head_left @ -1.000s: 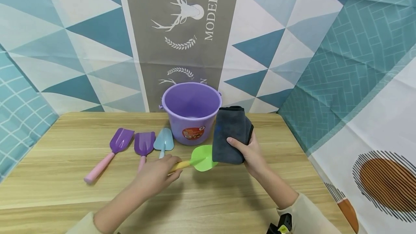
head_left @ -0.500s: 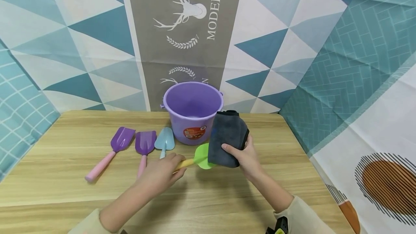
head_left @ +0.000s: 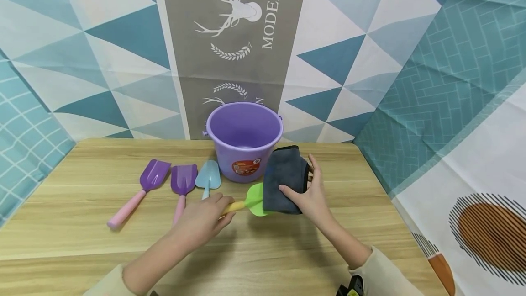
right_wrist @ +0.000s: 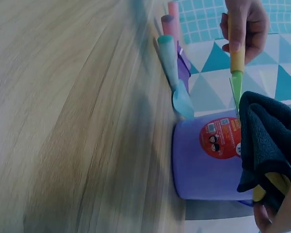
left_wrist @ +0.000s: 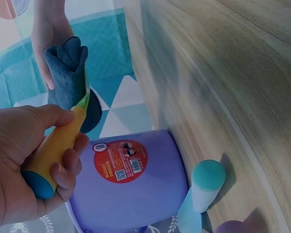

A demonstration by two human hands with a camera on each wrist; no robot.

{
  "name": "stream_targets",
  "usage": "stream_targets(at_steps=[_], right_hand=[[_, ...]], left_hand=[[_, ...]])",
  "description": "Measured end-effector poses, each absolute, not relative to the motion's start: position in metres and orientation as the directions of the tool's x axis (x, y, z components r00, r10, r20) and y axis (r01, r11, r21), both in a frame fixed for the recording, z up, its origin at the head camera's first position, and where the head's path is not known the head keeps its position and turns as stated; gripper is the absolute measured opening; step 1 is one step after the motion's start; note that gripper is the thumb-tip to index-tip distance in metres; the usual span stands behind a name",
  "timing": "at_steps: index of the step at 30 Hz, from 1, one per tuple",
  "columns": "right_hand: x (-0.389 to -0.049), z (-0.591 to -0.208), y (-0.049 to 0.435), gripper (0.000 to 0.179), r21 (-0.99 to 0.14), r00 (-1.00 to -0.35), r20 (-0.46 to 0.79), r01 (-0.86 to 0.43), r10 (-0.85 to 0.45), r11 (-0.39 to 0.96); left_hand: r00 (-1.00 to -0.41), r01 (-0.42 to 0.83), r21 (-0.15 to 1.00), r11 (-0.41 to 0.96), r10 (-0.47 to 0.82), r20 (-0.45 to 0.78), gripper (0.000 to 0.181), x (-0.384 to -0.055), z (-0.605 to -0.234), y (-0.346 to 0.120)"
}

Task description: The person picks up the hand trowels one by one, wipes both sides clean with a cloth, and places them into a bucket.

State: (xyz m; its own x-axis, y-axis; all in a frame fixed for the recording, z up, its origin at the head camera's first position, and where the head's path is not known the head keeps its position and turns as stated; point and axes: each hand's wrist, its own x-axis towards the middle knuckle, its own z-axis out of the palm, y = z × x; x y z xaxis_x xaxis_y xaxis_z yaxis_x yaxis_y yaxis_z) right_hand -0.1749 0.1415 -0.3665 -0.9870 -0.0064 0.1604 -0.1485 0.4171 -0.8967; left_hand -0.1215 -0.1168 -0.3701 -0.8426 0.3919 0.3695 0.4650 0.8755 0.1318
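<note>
My left hand (head_left: 203, 216) grips the yellow handle (left_wrist: 63, 143) of a toy shovel, fingers curled round it. The shovel's green blade (head_left: 255, 199) points right, its far part hidden behind a folded dark grey cloth (head_left: 283, 179). My right hand (head_left: 314, 200) holds this cloth against the blade, thumb on the near face and other fingers at the back and right edge. Both hands are above the table. In the right wrist view, the cloth (right_wrist: 269, 136) folds over the blade's end.
Behind the hands a purple bucket (head_left: 244, 150) stands upright on the wooden table (head_left: 263, 259). To its left lie a light blue shovel (head_left: 208, 176) and two purple shovels with pink handles, one upright in line (head_left: 183, 181), one slanted (head_left: 154, 175). Patterned cloth hangs behind.
The right hand and cloth have shifted slightly left, covering more of the green blade. Its fingers have spread out at the cloth's right edge. The left hand moved slightly right, still gripping the shovel.
</note>
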Motion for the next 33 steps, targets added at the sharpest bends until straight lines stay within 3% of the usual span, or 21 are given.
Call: stream_targets(at_steps=[5, 8, 12, 16, 25, 27, 33], right_hand=[[-0.174, -0.368, 0.144, 0.093, -0.763, -0.92, 0.389, -0.355, -0.054, 0.54], [-0.176, -0.369, 0.145, 0.072, -0.66, -0.855, 0.502, -0.477, -0.132, 0.581], [-0.177, -0.371, 0.147, 0.031, -0.555, -0.793, 0.551, -0.58, -0.259, 0.596], [-0.177, -0.374, 0.149, 0.016, -0.461, -0.738, 0.581, -0.645, -0.342, 0.609], [-0.179, -0.373, 0.153, 0.017, -0.181, -0.498, 0.656, -0.833, -0.567, 0.522], [-0.18, -0.372, 0.156, 0.031, -0.131, -0.453, 0.629, -0.863, -0.632, 0.488], [-0.182, -0.371, 0.163, 0.097, 0.025, -0.382, 0.495, -0.892, -0.78, 0.452]], left_hand=[[-0.828, 0.481, 0.124, 0.868, 0.403, 0.391, 0.022, -0.122, -0.371, -0.118], [-0.818, 0.489, 0.115, 0.865, 0.409, 0.405, 0.021, -0.123, -0.372, -0.119], [-0.811, 0.497, 0.104, 0.861, 0.418, 0.41, 0.022, -0.123, -0.374, -0.12], [-0.806, 0.503, 0.092, 0.859, 0.427, 0.41, 0.023, -0.124, -0.376, -0.122], [-0.774, 0.512, 0.043, 0.858, 0.439, 0.456, 0.024, -0.127, -0.376, -0.128], [-0.768, 0.515, 0.042, 0.856, 0.439, 0.465, 0.024, -0.127, -0.376, -0.13], [-0.791, 0.502, 0.06, 0.863, 0.43, 0.434, 0.026, -0.126, -0.374, -0.135]])
